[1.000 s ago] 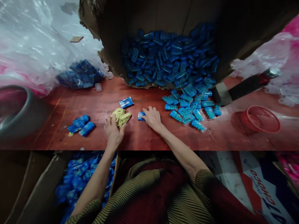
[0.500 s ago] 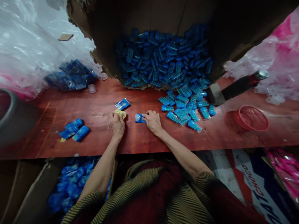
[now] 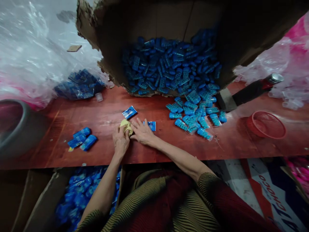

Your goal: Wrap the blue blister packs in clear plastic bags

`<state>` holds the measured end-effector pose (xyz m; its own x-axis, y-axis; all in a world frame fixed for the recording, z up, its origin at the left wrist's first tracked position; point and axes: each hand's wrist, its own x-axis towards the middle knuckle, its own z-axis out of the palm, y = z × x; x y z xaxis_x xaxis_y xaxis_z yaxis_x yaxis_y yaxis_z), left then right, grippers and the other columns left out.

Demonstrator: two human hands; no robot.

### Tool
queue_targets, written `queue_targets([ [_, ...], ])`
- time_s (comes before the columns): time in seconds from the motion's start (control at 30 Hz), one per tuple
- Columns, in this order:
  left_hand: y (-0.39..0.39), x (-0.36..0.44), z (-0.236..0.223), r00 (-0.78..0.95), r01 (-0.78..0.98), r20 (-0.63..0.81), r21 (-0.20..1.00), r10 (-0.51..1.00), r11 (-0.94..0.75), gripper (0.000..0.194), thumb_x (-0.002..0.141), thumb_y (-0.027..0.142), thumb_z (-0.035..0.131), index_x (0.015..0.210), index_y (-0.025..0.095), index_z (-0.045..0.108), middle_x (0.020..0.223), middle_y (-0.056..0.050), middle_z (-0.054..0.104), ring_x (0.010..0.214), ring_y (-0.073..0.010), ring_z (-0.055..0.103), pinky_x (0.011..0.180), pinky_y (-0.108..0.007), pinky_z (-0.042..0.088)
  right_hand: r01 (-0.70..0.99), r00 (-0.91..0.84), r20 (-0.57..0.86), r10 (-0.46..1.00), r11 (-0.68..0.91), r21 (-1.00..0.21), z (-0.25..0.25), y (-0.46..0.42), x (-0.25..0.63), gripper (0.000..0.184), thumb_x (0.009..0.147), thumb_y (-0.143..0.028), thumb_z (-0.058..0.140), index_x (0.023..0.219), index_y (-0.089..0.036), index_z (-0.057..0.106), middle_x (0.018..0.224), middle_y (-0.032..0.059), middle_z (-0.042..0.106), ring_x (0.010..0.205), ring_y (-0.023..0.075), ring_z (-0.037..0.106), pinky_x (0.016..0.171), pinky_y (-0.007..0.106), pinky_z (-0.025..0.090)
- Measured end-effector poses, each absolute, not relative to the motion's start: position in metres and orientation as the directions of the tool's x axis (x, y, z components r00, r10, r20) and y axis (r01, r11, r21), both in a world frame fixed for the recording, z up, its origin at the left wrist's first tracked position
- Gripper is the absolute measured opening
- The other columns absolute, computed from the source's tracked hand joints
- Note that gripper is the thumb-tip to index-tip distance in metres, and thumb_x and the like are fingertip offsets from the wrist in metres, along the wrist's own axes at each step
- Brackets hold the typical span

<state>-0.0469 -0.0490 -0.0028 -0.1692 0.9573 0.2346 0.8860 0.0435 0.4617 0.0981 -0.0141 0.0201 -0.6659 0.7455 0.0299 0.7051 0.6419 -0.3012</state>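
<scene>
A stray sleeve or cloth edge could shift the flat packets.
The hands lie close together: the left hand point(image 3: 120, 138) curls over the yellow cloth point(image 3: 126, 126) (whether it grips, I cannot tell), the right hand point(image 3: 143, 132) is spread beside it. One blue packet point(image 3: 129, 112) lies at the cloth's one o'clock, another packet point(image 3: 152, 125) at three, close by the right fingers; a sideways sweep could drag either across the tabletop point(image 3: 149, 151).

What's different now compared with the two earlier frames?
The right hand has moved left from the blue packet to the yellow cloth, fingers spread; whether it still touches the packet is unclear. The left hand, loosely beside the cloth at first, now grips it. The red basket stayed put.
</scene>
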Motion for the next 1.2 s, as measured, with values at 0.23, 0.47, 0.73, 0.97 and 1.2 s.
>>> queue_targets([
  [0.23, -0.057, -0.041, -0.003, -0.170, 0.892, 0.242, 0.449, 0.955, 0.045, 0.036, 0.085, 0.027, 0.041, 0.116, 0.015, 0.055, 0.136, -0.019, 0.045, 0.129, -0.0327, 0.036, 0.103, -0.052, 0.030, 0.760, -0.607, 0.034, 0.794, 0.593, -0.266, 0.014, -0.039, 0.151, 0.069, 0.089, -0.054, 0.041, 0.141, -0.010, 0.034, 0.149, 0.0175, 0.031, 0.138, 0.0371, 0.022, 0.106, 0.066, 0.017],
  [0.47, -0.057, -0.039, -0.004, -0.194, 0.887, 0.238, 0.457, 0.952, 0.067, 0.037, 0.085, 0.027, 0.042, 0.118, 0.016, 0.056, 0.137, -0.019, 0.043, 0.132, -0.0348, 0.032, 0.104, -0.055, 0.028, 0.791, -0.589, -0.077, 0.805, 0.554, -0.261, 0.007, -0.042, 0.181, 0.069, 0.083, -0.057, 0.050, 0.141, -0.023, 0.036, 0.151, 0.0147, 0.026, 0.139, 0.0402, 0.018, 0.104, 0.068, 0.016],
  [0.73, -0.053, -0.052, -0.012, -0.189, 0.787, 0.323, 0.614, 0.927, -0.053, 0.023, 0.086, 0.028, 0.040, 0.093, 0.016, 0.059, 0.110, -0.014, 0.059, 0.104, -0.0238, 0.055, 0.092, -0.039, 0.043, 0.701, -0.657, 0.073, 0.750, 0.644, -0.307, 0.035, -0.019, 0.117, 0.058, 0.088, -0.035, 0.053, 0.141, -0.024, 0.033, 0.148, 0.0135, 0.032, 0.131, 0.0316, 0.033, 0.101, 0.051, 0.032],
  [0.97, -0.062, -0.063, -0.014, -0.213, 0.699, 0.314, 0.710, 0.925, -0.080, 0.025, 0.086, 0.031, 0.039, 0.104, 0.017, 0.050, 0.112, -0.013, 0.058, 0.105, -0.0214, 0.055, 0.092, -0.036, 0.042, 0.653, -0.720, 0.029, 0.693, 0.692, -0.308, 0.025, 0.002, 0.047, 0.032, 0.096, -0.018, 0.029, 0.116, -0.012, 0.052, 0.112, 0.0120, 0.061, 0.101, 0.0225, 0.055, 0.081, 0.035, 0.046],
  [1.2, -0.059, -0.039, -0.013, -0.157, 0.890, 0.264, 0.455, 0.952, 0.020, 0.020, 0.085, 0.029, 0.040, 0.092, 0.015, 0.053, 0.104, -0.018, 0.058, 0.097, -0.0282, 0.054, 0.085, -0.045, 0.042, 0.641, -0.725, 0.037, 0.687, 0.694, -0.327, 0.037, -0.022, 0.118, 0.033, 0.097, -0.020, 0.031, 0.125, -0.022, 0.047, 0.127, 0.0054, 0.055, 0.105, 0.0185, 0.053, 0.083, 0.030, 0.041],
])
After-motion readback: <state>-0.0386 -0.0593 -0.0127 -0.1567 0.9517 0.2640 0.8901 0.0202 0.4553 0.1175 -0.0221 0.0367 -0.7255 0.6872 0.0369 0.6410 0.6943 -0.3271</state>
